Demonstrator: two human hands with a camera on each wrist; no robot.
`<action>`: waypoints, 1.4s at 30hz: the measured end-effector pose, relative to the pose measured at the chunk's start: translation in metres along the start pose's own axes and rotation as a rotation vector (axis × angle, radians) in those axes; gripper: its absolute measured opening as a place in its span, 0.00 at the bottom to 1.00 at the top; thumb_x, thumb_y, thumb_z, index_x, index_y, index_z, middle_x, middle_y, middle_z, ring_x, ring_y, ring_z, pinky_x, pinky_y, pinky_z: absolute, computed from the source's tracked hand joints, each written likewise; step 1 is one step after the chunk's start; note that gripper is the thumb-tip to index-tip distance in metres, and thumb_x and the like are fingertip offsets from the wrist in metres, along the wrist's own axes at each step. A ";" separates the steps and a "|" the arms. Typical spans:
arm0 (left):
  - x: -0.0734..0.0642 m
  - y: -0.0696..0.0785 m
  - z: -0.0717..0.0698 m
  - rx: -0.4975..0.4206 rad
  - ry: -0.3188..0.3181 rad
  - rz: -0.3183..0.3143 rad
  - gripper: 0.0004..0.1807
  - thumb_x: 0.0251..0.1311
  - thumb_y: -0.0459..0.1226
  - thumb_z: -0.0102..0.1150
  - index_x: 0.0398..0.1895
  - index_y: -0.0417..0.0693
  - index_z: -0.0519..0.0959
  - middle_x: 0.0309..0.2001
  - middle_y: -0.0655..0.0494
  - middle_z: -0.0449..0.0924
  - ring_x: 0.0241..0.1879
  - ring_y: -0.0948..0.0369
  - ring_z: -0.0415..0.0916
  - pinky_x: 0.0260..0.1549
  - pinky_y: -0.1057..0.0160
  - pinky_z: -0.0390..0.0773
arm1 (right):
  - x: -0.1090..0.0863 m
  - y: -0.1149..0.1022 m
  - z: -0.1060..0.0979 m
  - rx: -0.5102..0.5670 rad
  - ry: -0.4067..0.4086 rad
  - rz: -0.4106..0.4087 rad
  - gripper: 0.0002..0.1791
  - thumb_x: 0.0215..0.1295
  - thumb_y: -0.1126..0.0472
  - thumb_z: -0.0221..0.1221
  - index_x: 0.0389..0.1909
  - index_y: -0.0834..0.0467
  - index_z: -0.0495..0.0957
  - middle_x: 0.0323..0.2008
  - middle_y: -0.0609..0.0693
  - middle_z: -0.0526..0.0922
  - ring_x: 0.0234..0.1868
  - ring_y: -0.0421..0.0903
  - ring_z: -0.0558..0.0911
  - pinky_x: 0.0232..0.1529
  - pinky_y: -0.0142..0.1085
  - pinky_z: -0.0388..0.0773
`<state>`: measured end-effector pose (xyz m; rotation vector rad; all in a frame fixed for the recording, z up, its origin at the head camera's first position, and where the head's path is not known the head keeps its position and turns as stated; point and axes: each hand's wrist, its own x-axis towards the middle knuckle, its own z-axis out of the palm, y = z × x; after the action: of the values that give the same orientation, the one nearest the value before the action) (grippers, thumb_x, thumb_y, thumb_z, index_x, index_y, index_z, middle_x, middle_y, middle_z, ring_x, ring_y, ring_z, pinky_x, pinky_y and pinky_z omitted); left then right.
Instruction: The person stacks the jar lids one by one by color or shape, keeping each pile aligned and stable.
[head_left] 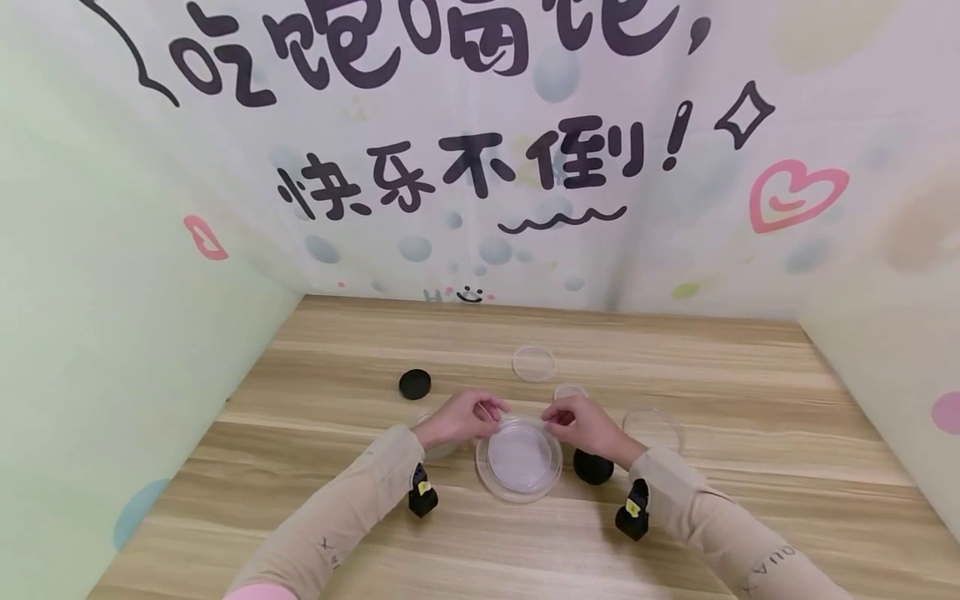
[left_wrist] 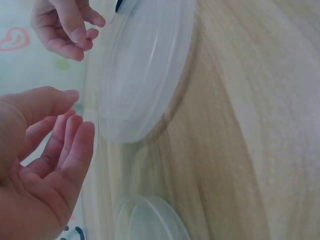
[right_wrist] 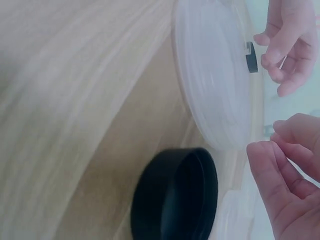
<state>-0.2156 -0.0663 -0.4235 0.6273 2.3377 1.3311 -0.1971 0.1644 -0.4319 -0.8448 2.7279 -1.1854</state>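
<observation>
Stacked round clear plastic lids [head_left: 519, 457] lie on the wooden table between the hands, smaller ones on top of a wider one. My left hand [head_left: 465, 416] is at the stack's far left edge, fingers loosely bent with nothing between them in the left wrist view. At the far right edge is my right hand [head_left: 587, 427], thumb and fingers bent close together, holding nothing visible. Beside the right hand sits a black round lid [right_wrist: 175, 197], its hollow side showing in the right wrist view. Another clear lid [left_wrist: 155, 220] lies near the left hand, partly hidden by it in the head view.
Farther back on the wooden table [head_left: 675, 358] lie a black round lid [head_left: 415, 384] and a clear round lid [head_left: 534, 364]. A larger clear lid [head_left: 660, 423] is beyond the right wrist. A printed cloth [head_left: 465, 250] hangs behind the table.
</observation>
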 end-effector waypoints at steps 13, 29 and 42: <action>0.011 0.035 0.011 0.025 0.022 0.099 0.13 0.49 0.29 0.60 0.41 0.38 0.77 0.32 0.53 0.77 0.32 0.63 0.73 0.33 0.71 0.74 | -0.019 0.011 -0.047 0.120 0.106 0.166 0.13 0.59 0.67 0.55 0.41 0.71 0.73 0.30 0.58 0.78 0.28 0.51 0.78 0.27 0.38 0.78; 0.042 0.066 0.045 0.127 -0.003 0.238 0.13 0.49 0.26 0.58 0.40 0.34 0.76 0.32 0.50 0.78 0.30 0.63 0.75 0.32 0.75 0.73 | -0.053 0.027 -0.096 0.123 0.206 0.274 0.17 0.62 0.60 0.53 0.46 0.69 0.72 0.36 0.61 0.78 0.30 0.43 0.78 0.30 0.33 0.78; 0.087 0.095 0.076 0.221 -0.172 0.252 0.14 0.50 0.28 0.58 0.42 0.36 0.75 0.36 0.49 0.78 0.31 0.68 0.75 0.31 0.80 0.71 | -0.069 0.053 -0.108 0.097 0.242 0.343 0.19 0.63 0.58 0.52 0.47 0.70 0.71 0.37 0.66 0.77 0.34 0.51 0.78 0.30 0.33 0.78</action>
<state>-0.2297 0.0775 -0.3858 1.0907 2.3390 1.0732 -0.1909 0.3005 -0.4037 -0.2191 2.8100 -1.4028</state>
